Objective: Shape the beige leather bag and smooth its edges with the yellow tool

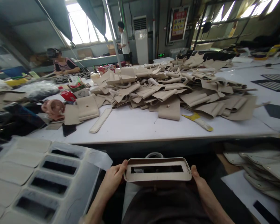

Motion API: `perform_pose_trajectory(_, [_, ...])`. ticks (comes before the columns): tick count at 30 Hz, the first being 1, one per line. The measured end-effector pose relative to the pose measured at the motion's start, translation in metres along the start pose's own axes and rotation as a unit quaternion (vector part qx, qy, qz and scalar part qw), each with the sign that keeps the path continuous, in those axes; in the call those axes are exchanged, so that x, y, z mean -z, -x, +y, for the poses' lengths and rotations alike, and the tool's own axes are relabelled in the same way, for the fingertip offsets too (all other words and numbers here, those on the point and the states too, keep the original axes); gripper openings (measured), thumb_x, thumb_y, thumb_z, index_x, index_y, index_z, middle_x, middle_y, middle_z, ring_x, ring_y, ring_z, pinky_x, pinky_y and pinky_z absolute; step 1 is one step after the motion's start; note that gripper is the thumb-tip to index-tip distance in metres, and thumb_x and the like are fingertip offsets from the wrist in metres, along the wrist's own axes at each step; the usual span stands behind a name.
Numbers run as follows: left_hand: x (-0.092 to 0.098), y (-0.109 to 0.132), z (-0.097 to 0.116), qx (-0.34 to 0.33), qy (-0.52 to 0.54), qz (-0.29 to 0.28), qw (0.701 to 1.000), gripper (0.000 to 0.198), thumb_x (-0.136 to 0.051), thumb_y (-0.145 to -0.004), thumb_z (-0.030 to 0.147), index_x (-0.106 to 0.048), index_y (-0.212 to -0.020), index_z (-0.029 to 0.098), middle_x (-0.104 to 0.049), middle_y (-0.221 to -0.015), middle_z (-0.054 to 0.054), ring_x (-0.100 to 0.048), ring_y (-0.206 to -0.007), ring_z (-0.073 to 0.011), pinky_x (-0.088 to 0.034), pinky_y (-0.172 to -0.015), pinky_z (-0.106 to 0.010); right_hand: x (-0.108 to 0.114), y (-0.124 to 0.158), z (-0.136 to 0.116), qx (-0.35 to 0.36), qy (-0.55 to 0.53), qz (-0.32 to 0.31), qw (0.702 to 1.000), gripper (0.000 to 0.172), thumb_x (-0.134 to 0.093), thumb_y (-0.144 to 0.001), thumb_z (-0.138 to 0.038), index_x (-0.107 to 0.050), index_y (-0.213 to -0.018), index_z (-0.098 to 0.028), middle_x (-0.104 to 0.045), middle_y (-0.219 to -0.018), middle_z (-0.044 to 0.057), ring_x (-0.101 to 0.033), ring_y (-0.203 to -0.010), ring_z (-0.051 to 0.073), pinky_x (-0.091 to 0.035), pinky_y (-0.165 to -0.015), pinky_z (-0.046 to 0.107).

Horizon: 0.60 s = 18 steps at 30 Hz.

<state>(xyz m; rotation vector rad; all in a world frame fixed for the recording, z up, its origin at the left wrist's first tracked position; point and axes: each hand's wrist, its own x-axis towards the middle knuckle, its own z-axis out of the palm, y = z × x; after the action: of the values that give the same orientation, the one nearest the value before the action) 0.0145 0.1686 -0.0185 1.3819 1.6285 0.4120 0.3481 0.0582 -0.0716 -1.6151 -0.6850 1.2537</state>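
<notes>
left hand (114, 178): pinching the slotted panel (157, 177) at its left end
right hand (199, 183): gripping its right end
slotted panel: level, just below the tabletop (140, 130) near edge
step: seems held square; the next move wants both ends even

Workshop interior, grey back wall (162, 18). Daylight is let in thru high windows (84, 28) at back left & more at upper right. A white floor-standing AC unit (141, 39) is set against the wall, w/ a red poster (178, 23) hung beside it. The foreground is spanned by a long white worktable (135, 127); a 2nd bench (95, 59) is seen below the windows.
</notes>
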Motion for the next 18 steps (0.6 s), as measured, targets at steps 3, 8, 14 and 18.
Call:
perform_pose_trajectory(3, [0.004, 0.023, 0.026, -0.067, -0.279, 0.036, 0.957, 0.058, -0.045, -0.087, 0.069, -0.063, -0.063, 0.018, -0.064, -0.061, -0.006, -0.062, -0.065, -0.0237, -0.031, -0.058, -0.03, 0.004, 0.014, -0.019, 0.04, 0.188, 0.017, 0.981, 0.059, -0.05, -0.082, -0.074, -0.071, -0.088, -0.02, -0.073, -0.088, 0.007, -0.067, -0.092, 0.027, -0.049, -0.079, 0.029])
perform_pose_trajectory(8, [0.0, 0.034, 0.044, -0.049, -0.422, 0.064, 0.903, 0.039, -0.043, -0.094, 0.045, -0.062, -0.07, 0.021, -0.072, -0.074, -0.008, -0.07, -0.077, -0.0278, -0.027, -0.059, -0.031, 0.0, 0.015, -0.032, 0.05, 0.353, 0.037, 0.934, 0.059, -0.039, -0.085, -0.073, -0.064, -0.07, -0.021, -0.068, -0.072, 0.004, -0.064, -0.077, 0.023, -0.042, -0.068, 0.027])
perform_pose_trajectory(14, [0.0, 0.028, 0.039, -0.045, -0.437, 0.059, 0.896, 0.03, -0.041, -0.091, 0.03, -0.057, -0.068, 0.022, -0.072, -0.075, -0.008, -0.07, -0.079, -0.027, -0.028, -0.06, -0.032, 0.001, 0.006, -0.029, 0.042, 0.395, 0.054, 0.916, 0.057, -0.036, -0.088, -0.068, -0.057, -0.063, -0.021, -0.064, -0.063, 0.003, -0.059, -0.064, 0.019, -0.036, -0.058, 0.027])
perform_pose_trajectory(18, [0.0, 0.027, 0.039, -0.03, -0.418, 0.032, 0.907, 0.031, -0.033, -0.093, 0.029, -0.054, -0.07, 0.023, -0.072, -0.077, -0.008, -0.07, -0.082, -0.0268, -0.033, -0.065, -0.032, -0.003, 0.011, -0.038, 0.057, 0.403, 0.074, 0.911, 0.053, -0.033, -0.092, -0.061, -0.047, -0.059, -0.021, -0.056, -0.056, 0.002, -0.053, -0.058, 0.018, -0.03, -0.056, 0.028])
